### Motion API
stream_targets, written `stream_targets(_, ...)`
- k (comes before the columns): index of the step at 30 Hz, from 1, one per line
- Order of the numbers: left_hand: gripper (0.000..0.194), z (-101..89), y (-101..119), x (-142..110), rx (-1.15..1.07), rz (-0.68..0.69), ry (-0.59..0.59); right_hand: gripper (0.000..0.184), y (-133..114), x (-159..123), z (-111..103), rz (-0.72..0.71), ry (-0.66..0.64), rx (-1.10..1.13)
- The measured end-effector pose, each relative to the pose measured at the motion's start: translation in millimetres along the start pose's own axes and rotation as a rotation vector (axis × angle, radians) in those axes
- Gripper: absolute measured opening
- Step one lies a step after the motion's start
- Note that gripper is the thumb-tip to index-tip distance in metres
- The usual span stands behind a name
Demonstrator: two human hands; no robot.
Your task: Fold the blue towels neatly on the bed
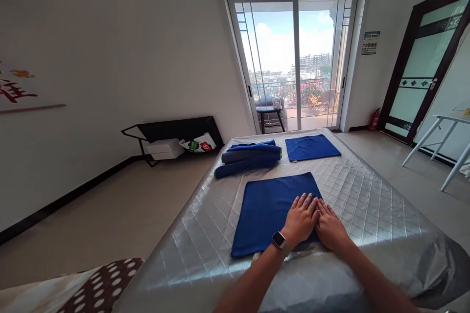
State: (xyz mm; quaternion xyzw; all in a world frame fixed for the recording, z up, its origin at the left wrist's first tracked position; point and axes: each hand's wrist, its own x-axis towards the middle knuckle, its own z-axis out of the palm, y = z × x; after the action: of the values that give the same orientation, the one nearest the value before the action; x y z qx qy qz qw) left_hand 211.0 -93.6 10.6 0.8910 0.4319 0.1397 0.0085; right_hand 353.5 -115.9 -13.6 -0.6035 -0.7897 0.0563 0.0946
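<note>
A dark blue cloth [266, 210] lies flat on the silver quilted mattress cover [198, 234]. My left hand [303, 217], with a square watch on its wrist, rests palm down on the cloth's right part, fingers stretched out. Close beside it, my right hand [330, 227] lies flat over the cloth's right edge, its thumb side against the left hand. Neither hand holds anything. Farther off are several rolled blue cloths [251, 156] in a small pile, and to their right a second flat blue cloth [312, 147].
Against the left wall, a black rack [172, 129] lies near a white box [164, 148] and a printed bag [200, 143]. A spotted brown blanket [105, 286] is at lower left. Glass sliding doors [296, 58] stand beyond the bed; a white table [455, 118] is at right.
</note>
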Motion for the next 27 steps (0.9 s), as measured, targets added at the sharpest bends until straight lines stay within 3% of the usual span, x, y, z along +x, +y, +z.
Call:
stream_targets(2, 0.051, 12.1, -4, 0, 0.02, 0.009, -0.029, 0.06, 1, 0, 1, -0.008, 0.005, -0.007)
stream_targets(5, 0.057, 18.2, -29, -20, 0.041, -0.079, -0.02, 0.062, 0, 1, -1, 0.019, -0.018, 0.012)
stream_targets(11, 0.064, 9.3, -110, -106, 0.106, -0.418, -0.06, 0.066, -5, 0, -8, 0.055, -0.044, 0.069)
stream_targets(14, 0.065, 9.9, -138, -141, 0.091, -0.512, -0.008, 0.067, -5, -3, -8, 0.057, -0.037, 0.084)
stream_targets(19, 0.066, 13.3, -144, -155, 0.059, -0.524, 0.037, 0.067, -7, 11, -19, 0.078, -0.099, 0.049)
stream_targets(24, 0.064, 12.5, -138, -149, 0.074, -0.518, 0.055, 0.066, -10, 71, -41, 0.058, -0.1, 0.047)
stream_targets(27, 0.065, 11.6, -140, -153, 0.108, -0.511, 0.028, 0.065, -6, 107, -42, 0.109, -0.129, 0.067)
